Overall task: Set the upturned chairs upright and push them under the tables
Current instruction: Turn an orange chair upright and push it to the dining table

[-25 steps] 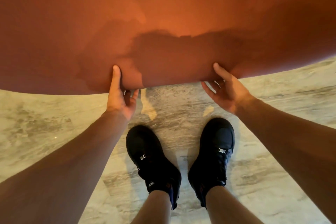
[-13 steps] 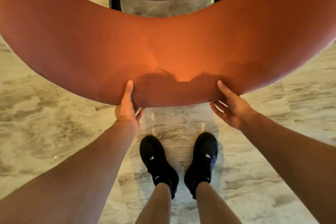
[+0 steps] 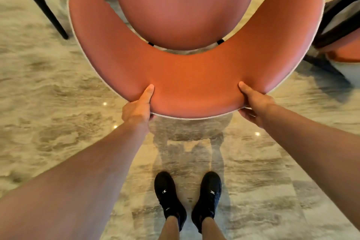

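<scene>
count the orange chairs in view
2: one chair in the middle, its curved backrest gripped by the left hand and right hand; a second chair cut off at the right edge. More may lie outside the frame.

Chair backrest point(image 3: 194, 85) between left hand point(image 3: 138, 110) and right hand point(image 3: 253, 103), seat point(image 3: 183, 8) beyond it. Second chair point(image 3: 344, 48) far right of right hand. Shoes point(image 3: 187, 198) on floor point(image 3: 48, 93) behind hands.

Chair backrest point(image 3: 194, 84) burnt orange with pale piping on its rim, seat point(image 3: 183, 6) duller pinkish-red, chair legs point(image 3: 39, 2) black, floor point(image 3: 58, 93) beige marble veined grey-brown, shoes point(image 3: 169, 198) black with small white marks.
</scene>
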Motion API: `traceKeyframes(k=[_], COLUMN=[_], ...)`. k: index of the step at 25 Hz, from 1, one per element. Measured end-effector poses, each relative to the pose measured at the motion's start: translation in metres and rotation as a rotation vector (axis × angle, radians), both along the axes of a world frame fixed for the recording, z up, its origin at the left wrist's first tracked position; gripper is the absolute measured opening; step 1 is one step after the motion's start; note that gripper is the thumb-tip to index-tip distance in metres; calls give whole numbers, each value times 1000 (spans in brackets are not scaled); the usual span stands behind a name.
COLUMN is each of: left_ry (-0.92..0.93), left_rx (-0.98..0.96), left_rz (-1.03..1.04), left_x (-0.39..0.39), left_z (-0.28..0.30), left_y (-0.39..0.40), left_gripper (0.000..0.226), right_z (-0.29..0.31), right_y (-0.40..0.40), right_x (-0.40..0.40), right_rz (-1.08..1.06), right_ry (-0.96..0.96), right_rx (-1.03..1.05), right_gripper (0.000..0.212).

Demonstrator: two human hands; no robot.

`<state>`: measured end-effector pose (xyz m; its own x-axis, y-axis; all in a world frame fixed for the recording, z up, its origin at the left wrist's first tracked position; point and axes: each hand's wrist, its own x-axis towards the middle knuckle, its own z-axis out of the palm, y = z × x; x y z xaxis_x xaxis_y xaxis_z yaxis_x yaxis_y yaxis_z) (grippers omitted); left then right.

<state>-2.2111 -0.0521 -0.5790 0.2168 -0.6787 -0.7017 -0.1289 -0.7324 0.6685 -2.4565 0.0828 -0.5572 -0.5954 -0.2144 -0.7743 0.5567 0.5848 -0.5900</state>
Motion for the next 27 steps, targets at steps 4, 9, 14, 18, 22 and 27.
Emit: traceKeyframes(k=[4,9,14,18,22,27], left_ry=[-64,-203,-237,-173,-121,-134], left_rx=[-60,-121,-74,-56,-70,-88], left_rz=[-64,-131,-138,-124,-80,-53], left_x=[-5,-8,-21,-41,-69,-87], left_z=[79,156,192,197,206,207], left_y=[-30,-66,-93,-124,-164,-195], left_gripper=[41,52,65,56,51,48], right_z=[76,151,187,195,204,216], right_y=[-29,-65,-91,-123,-163,-190], right_x=[-9,-24,-41,-65,-86,-98], right_rz=[74,215,268,246,271,254], right_ry=[25,50,22,61,129,167], right_rx=[40,102,198,218,199,206], right_gripper=[45,44,46,60,53,47])
